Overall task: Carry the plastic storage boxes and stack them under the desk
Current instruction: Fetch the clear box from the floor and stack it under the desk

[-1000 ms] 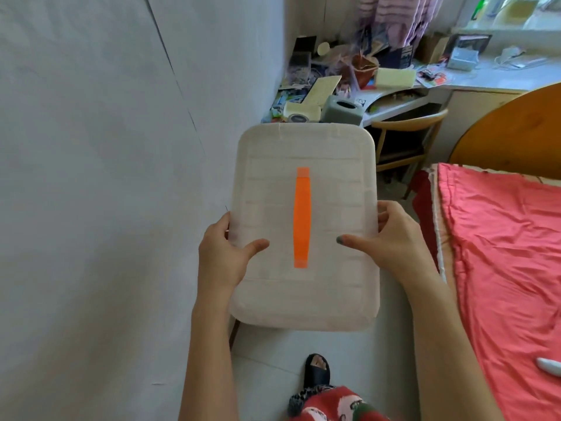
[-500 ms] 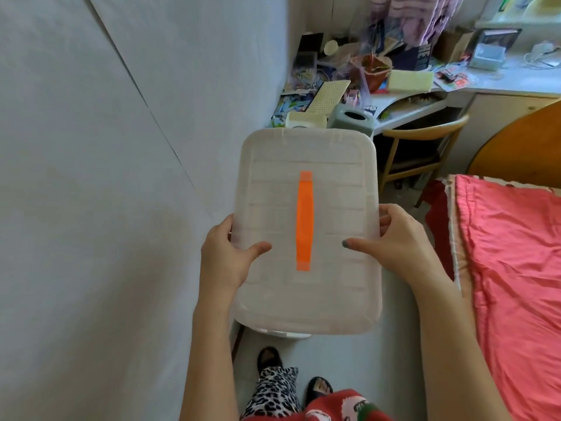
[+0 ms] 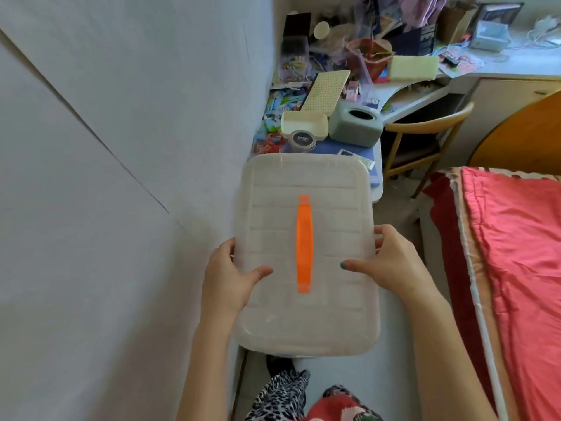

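I hold the box (image 3: 306, 253) in front of my chest, above the floor, with its lid up. My left hand (image 3: 230, 278) grips its left edge and my right hand (image 3: 394, 268) grips its right edge. On each hand the thumb lies flat on the lid and the other fingers curl under the rim, so both hands are closed on the box. Its long axis points away from me, the same way as the orange handle (image 3: 304, 243), toward the desk (image 3: 403, 95). The far end of the box covers the near corner of the desk in my view. The desk is straight ahead, along the wall (image 3: 121, 147), and the bed (image 3: 513, 268) is on my right. The space under the desk is mostly hidden by the box; I think it is lower and ahead, left of the chair (image 3: 425, 138). Both hands are equally near.
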